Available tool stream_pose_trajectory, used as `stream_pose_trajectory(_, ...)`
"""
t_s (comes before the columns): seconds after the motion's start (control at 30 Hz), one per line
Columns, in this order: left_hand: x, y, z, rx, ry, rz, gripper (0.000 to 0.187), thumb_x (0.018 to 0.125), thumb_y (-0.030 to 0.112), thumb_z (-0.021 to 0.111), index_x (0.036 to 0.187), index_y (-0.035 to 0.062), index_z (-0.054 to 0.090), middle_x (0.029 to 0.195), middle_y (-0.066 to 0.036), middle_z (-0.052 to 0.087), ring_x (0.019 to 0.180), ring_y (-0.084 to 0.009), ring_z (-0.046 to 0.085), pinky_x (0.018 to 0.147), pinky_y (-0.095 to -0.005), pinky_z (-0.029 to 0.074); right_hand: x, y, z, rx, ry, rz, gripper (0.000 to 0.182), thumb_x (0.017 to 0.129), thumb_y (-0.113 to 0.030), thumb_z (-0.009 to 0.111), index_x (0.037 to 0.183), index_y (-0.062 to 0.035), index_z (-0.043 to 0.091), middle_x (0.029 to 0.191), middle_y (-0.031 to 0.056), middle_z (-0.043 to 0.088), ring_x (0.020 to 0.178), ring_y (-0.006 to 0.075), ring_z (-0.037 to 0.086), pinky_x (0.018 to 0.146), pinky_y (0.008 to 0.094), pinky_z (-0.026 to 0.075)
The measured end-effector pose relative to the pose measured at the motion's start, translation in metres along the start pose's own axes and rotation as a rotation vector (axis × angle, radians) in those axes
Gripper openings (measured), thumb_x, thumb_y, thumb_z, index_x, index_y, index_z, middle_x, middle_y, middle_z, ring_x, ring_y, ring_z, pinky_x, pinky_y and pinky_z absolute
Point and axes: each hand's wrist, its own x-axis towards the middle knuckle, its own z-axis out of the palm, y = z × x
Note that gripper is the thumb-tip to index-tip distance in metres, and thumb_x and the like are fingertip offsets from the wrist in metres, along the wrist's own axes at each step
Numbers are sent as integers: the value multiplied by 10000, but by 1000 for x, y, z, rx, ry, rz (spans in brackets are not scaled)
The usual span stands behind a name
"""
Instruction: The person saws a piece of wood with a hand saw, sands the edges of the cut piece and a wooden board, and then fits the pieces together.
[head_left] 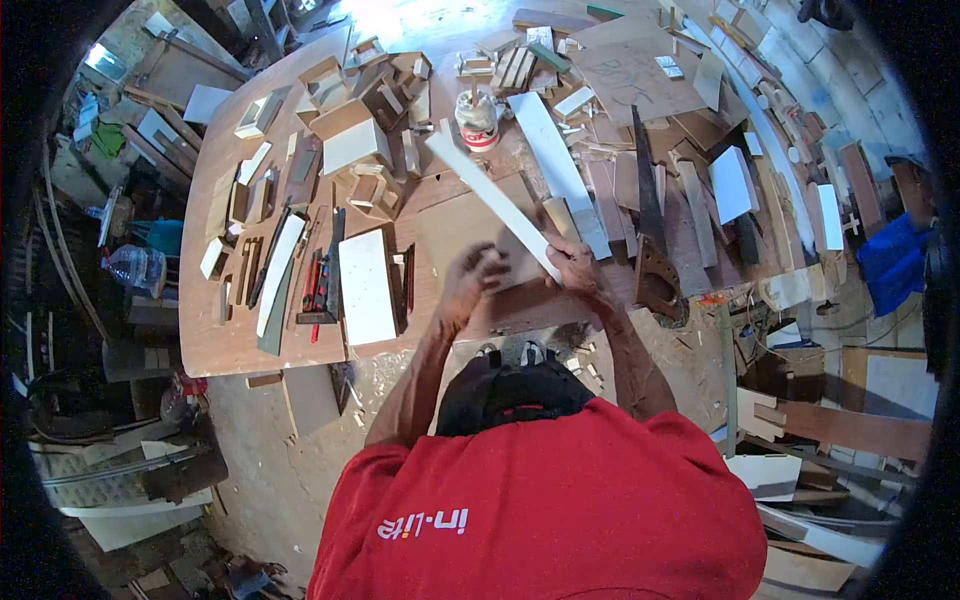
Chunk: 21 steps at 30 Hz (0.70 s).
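Observation:
My right hand [577,268] grips the lower end of a long, pale wooden strip [490,197], which slants up and to the left over the table. My left hand [478,278] hovers beside it, empty and slightly blurred, its fingers loosely bent and apart. Beneath both hands lies a flat brown board [450,232]. A white pot with red lettering [477,122] stands beyond the strip's far end, with whitish stuff and a stick at its top. Just right of my right hand rests a handsaw [652,225], its wooden handle near the table edge.
Small wooden boxes [355,140] crowd the table's left rear. Red-handled tools [315,290] and a white block [368,288] lie at left. A long white board [562,170] and many offcuts fill the right side. More scrap wood [840,425] is piled on the floor at right.

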Motion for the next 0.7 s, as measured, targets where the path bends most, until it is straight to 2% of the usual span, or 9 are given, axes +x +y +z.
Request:
stream_pose_trajectory(0.03,3,10,5,-128,68,31,351,966,287,576,1177,7,564,1113,-129,654,966,-243,657,848,-368,519,1,2,-9,-117,-48,50,338,987,-157,458,1248,23,574,716,50,598,595,116,555,564,274,472)
stream_pose_trajectory(0.07,6,17,9,-132,74,32,351,966,287,576,1177,7,564,1113,-129,654,966,-243,657,848,-368,519,1,6,-14,-155,-90,5,319,981,-186,442,1199,0,583,718,65,611,618,136,593,541,286,486)
stream_pose_trajectory(0.17,11,25,21,-143,121,63,336,956,268,593,1129,-19,580,1070,-153,664,948,-252,669,830,-364,542,-3,-6,-17,-207,-129,29,321,976,-194,474,1208,-6,591,707,56,606,612,131,583,540,285,477)
stream_pose_trajectory(0.27,15,22,34,-141,184,110,317,947,239,606,1083,-47,602,996,-160,675,888,-237,684,786,-342,568,-5,-16,-21,-314,-184,-19,340,957,-208,527,1229,-17,598,702,53,604,603,126,571,547,286,470)
stream_pose_trajectory(0.33,16,20,39,-190,220,146,240,933,170,615,987,-64,636,916,-155,687,779,-230,702,750,-336,605,-8,-19,-26,-307,-187,-28,354,942,-216,555,1232,-18,601,705,52,605,601,124,566,550,286,468)
stream_pose_trajectory(0.5,16,15,40,-169,198,174,259,930,208,626,1001,-41,641,933,-150,683,816,-235,696,772,-341,592,-16,-10,-48,-376,-251,-117,399,897,-240,616,1226,-15,605,755,68,646,637,143,601,583,312,483)
stream_pose_trajectory(0.57,18,20,40,-196,202,197,248,931,202,623,995,-36,644,933,-146,683,813,-233,697,776,-341,592,-26,7,-50,-359,-53,-341,421,876,-253,632,1225,-18,605,840,110,692,696,190,646,631,349,505)
stream_pose_trajectory(0.6,18,22,40,-171,206,174,234,934,193,616,993,-31,647,933,-139,685,809,-229,698,774,-340,592,-38,-2,-51,-509,36,-387,431,864,-263,644,1223,-26,611,896,151,704,757,230,672,693,365,521)
stream_pose_trajectory(0.7,20,29,32,-128,207,141,219,949,183,593,1010,-20,647,980,-131,686,839,-220,696,789,-338,585,-57,15,-58,-613,69,-276,429,846,-258,675,1204,-28,624,888,174,699,771,239,676,717,359,529)
